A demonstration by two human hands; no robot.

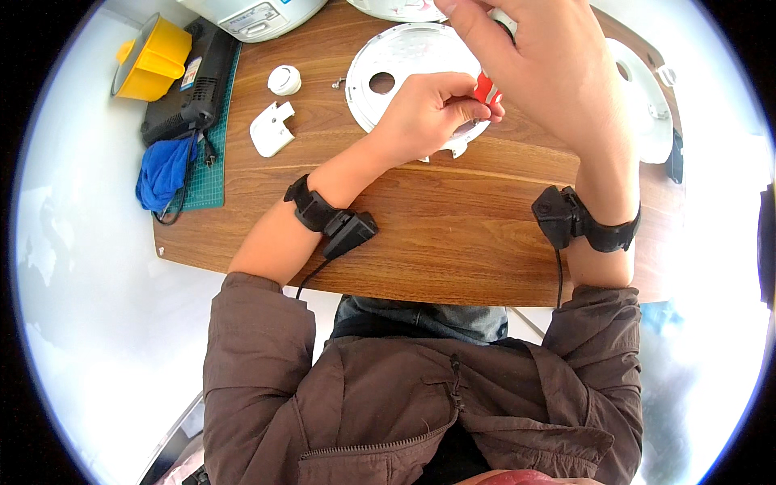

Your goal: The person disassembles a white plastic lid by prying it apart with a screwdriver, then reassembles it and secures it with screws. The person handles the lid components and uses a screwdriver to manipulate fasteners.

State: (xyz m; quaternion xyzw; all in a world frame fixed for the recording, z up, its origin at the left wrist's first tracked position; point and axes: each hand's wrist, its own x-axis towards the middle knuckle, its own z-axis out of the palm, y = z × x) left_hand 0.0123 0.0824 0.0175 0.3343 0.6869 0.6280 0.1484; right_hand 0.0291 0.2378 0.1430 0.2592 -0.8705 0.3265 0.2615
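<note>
A red screwdriver [487, 87] stands over the right part of a round white plastic cover [396, 61] with a hole in it. My left hand [432, 113] is closed, its thumb and fingers pinching the screwdriver's lower part at the cover's near right edge. Higher up, my right hand [546, 69] is wrapped over the top of the handle, and its back hides most of the grip. The screwdriver's tip is hidden by my left fingers. A few small screws [338, 83] lie just left of the cover.
Left on the wooden table [453, 234] are a white round knob [284, 80] and a white bracket piece [272, 129]. A black device [194, 89], yellow container [153, 61], blue cloth [164, 174] and green mat [212, 182] sit further left. White appliance [259, 16] stands behind; another white shell [647, 105] lies right.
</note>
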